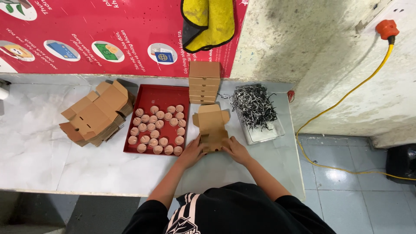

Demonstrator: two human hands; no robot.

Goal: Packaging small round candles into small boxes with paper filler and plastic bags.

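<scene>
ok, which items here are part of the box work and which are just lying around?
In use:
- left hand and right hand on the half-folded box
- flat box blanks
- stack of folded boxes
- red tray of round pieces
- clear tub of shredded paper

Lying about:
- yellow cloth
- yellow cable

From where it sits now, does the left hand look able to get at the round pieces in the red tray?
Probably yes: the left hand rests on the cardboard box right beside the red tray, with nothing between.

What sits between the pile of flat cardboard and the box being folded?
The red tray of small round tan pieces lies between them, seen in the head view.
</scene>
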